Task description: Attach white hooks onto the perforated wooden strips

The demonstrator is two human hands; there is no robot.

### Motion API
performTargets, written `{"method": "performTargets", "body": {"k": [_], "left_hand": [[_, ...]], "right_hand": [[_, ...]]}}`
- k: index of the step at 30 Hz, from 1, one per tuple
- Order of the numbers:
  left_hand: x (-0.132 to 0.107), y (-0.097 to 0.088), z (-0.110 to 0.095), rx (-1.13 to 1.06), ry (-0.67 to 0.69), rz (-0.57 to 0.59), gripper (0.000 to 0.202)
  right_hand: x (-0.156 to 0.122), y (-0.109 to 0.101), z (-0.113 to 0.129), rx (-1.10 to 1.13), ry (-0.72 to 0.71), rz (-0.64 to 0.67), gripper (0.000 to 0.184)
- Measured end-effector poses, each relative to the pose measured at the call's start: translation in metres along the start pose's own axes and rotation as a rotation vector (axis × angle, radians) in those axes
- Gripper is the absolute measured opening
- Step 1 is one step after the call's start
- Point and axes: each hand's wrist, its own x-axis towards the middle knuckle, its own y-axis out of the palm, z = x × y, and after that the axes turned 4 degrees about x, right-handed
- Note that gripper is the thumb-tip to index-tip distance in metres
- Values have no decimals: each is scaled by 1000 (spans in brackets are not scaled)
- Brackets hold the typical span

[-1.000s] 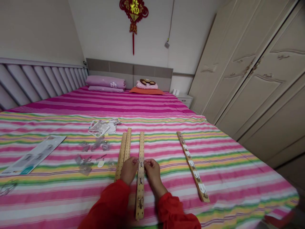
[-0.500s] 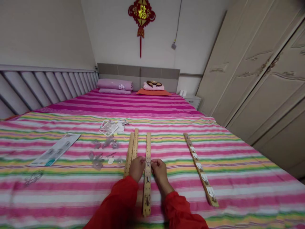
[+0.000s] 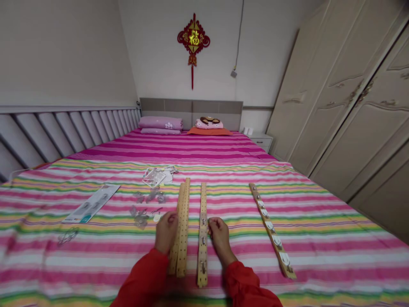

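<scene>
Pale wood is seen between the two hands: a hole-dotted strip (image 3: 203,200) is laid lengthwise on the striped sheet (image 3: 128,251), just left of the right fingers and a little farther right of the left ones. Three small metal fittings are carried along it, the top one (image 3: 203,221) level with the right fingertips, the others lined up nearer the sleeves. By the right hand (image 3: 220,236), thumb and forefinger are brought up to the strip's edge; whether contact is made, or anything pinched, cannot be told. At the left hand (image 3: 166,232), the fingers are curled by two paired strips (image 3: 182,243), and their grip cannot be told either. Clear little packets (image 3: 140,219) are scattered left of those fingers; a strip with white-backed hooks (image 3: 270,226) is set well right of the right ones. Light and stiff, it may be judged, is the middle strip: best gripped by its long edges, clear of the fittings, the soft bedding being likely to give beneath it.
</scene>
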Motion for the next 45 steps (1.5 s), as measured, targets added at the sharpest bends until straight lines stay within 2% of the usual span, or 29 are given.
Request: {"method": "performTargets", "body": {"k": [3, 6, 9, 13, 19, 24, 27, 31, 36, 38, 41, 45], "left_hand": [[6, -33, 23, 262, 59, -148, 37], [13, -51, 38, 542, 80, -139, 47], [21, -55, 40, 722, 39, -54, 46], [29, -50, 37, 847, -29, 51, 41], [31, -48, 33, 893, -30, 60, 35], [23, -53, 29, 755, -89, -14, 39], [18, -56, 31, 649, -72, -83, 44], [11, -58, 27, 403, -95, -179, 49], [6, -56, 8, 44, -214, -248, 47], [7, -56, 1, -240, -339, -226, 34], [8, -57, -6, -668, -531, -129, 8], [-2, -54, -17, -927, -650, 22, 15]], "right_hand": [[0, 1, 0, 3, -10, 2, 18], [0, 2, -1, -2, -23, -1, 16], [1, 2, -3, -10, -37, -9, 15], [2, 3, -3, -21, -55, -15, 16], [2, 3, -3, -27, -58, -9, 16], [1, 3, -2, -25, -55, -5, 15], [1, 3, -2, -23, -55, -7, 14], [0, 2, -1, -20, -55, -10, 15], [1, 2, -2, -19, -48, -9, 16], [1, 1, -3, -18, -46, -7, 17], [0, 1, -2, -15, -41, -3, 17], [-3, 1, 1, 1, -30, 0, 15]]}}
